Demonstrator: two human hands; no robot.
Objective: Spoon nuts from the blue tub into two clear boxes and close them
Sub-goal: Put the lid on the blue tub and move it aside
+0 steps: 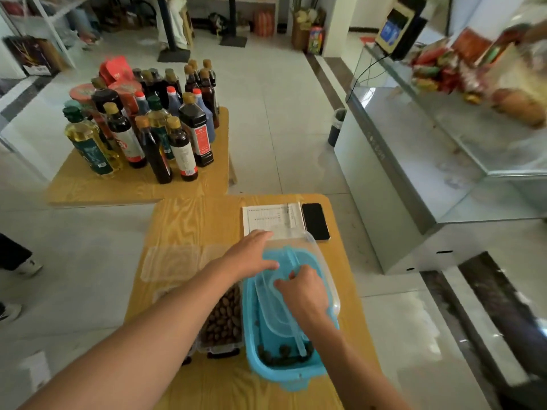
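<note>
Bright, even daylight; blurred, warped edges.

Both hands over blue tub [284,371] — left hand [251,255] flat on clear lid [310,247], right hand [305,294] curled on it; few nuts [284,355] inside — filled box [223,318] beside, on table [189,223]

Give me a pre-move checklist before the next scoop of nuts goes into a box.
1. Box of nuts beside the blue tub: already holds nuts, lid off. Ok.
2. Second clear box: something clear lies over the tub under both hands; box or lid, cannot tell.
3. Spare lid flat on the table: ok.
4. Right hand grip: fingers curled on the clear plastic; whether it holds a spoon, cannot tell.
5. Left hand: fingers straight, resting on the clear piece. Ok.
6. Nuts left in the tub: only a few at the near end. Not ok.
</note>
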